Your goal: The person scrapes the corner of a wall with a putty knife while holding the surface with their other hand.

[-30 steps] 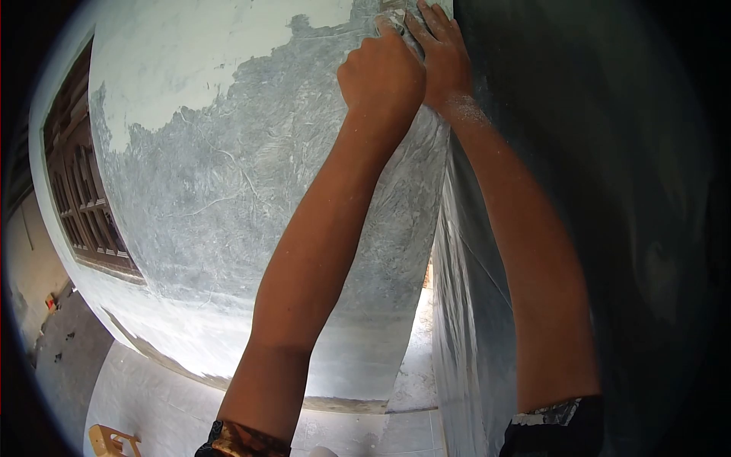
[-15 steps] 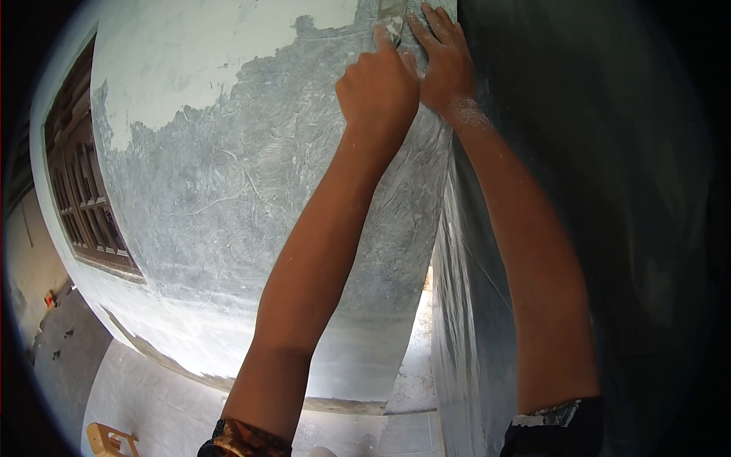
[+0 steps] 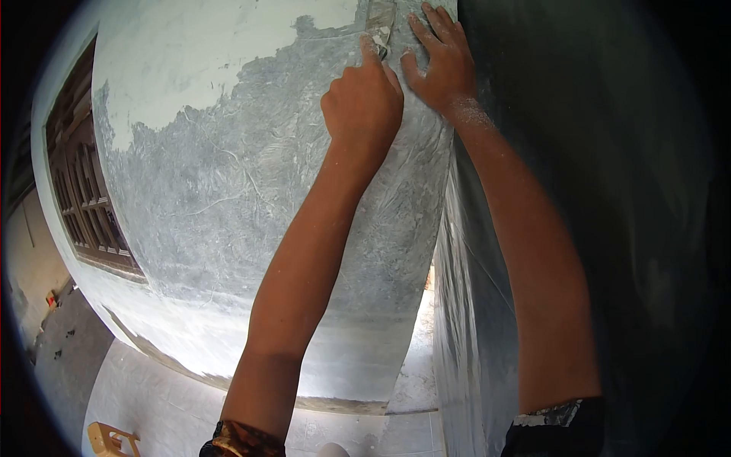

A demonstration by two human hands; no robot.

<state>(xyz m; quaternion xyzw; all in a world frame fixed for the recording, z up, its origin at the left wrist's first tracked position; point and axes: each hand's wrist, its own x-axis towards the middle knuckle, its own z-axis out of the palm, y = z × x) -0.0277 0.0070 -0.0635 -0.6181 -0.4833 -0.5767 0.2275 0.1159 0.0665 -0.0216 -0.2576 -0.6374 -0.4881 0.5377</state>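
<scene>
My left hand (image 3: 364,103) is closed around a scraper (image 3: 381,43), its index finger stretched along the tool. Most of the scraper is hidden by the hand; only a small whitish, dusty part shows against the wall. Just above it, a narrow brownish strip (image 3: 381,14) runs up the wall (image 3: 251,183). The wall is rough grey with peeling pale paint at the upper left. My right hand (image 3: 445,72) lies on the wall near its right edge, fingers spread, white dust on the fingers and wrist.
A dark wooden shuttered window (image 3: 87,190) is at the left. Clear plastic sheeting (image 3: 461,327) hangs below the wall's right edge, beside a large dark sheet (image 3: 579,152). A small yellowish stool (image 3: 113,440) stands on the pale floor (image 3: 175,404) at the lower left.
My left hand has moved down and slightly left with the scraper, showing more of the brownish strip. My right thumb now stands further from the left hand; the right palm stays in place.
</scene>
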